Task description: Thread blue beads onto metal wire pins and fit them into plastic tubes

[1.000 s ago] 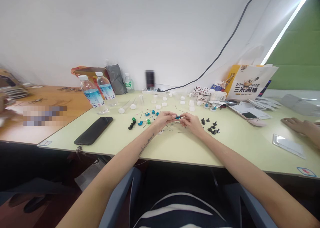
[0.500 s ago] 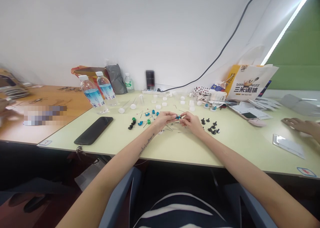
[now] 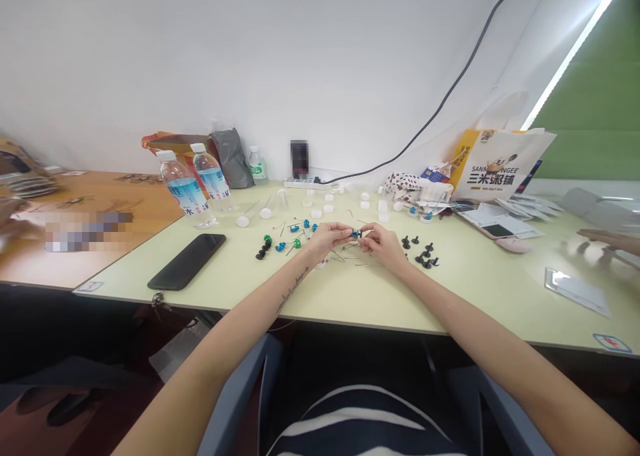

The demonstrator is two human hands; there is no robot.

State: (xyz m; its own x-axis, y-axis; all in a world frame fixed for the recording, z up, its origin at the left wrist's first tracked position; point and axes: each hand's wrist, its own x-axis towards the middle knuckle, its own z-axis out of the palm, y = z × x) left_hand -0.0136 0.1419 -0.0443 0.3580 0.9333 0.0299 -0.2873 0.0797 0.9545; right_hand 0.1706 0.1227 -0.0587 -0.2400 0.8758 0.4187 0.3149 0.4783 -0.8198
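Note:
Between my two hands is a small blue part (image 3: 355, 234), mostly covered by fingertips. My left hand (image 3: 327, 237) is closed in a pinch on its left side. From the right, my right hand (image 3: 379, 240) pinches at the same part, fingers bent. Thin metal rods (image 3: 340, 257) lie on the table under and beside the hands. Left of them are small blue pieces (image 3: 294, 229), a green piece (image 3: 297, 243) and a short row of black pieces (image 3: 261, 252). Several black stemmed pieces (image 3: 427, 263) stand or lie just right of my right hand.
A black phone (image 3: 187, 261) and two water bottles (image 3: 186, 189) are at left. Clear tubes with white caps (image 3: 267, 213) lie behind the hands. At right are a paper bag (image 3: 495, 166), a flat clear case (image 3: 577, 291) and another person's blurred hand (image 3: 613, 241).
My hands stay in nearly the same place with the small blue part. At the far right, the other person's hand has shifted to the right and is blurred.

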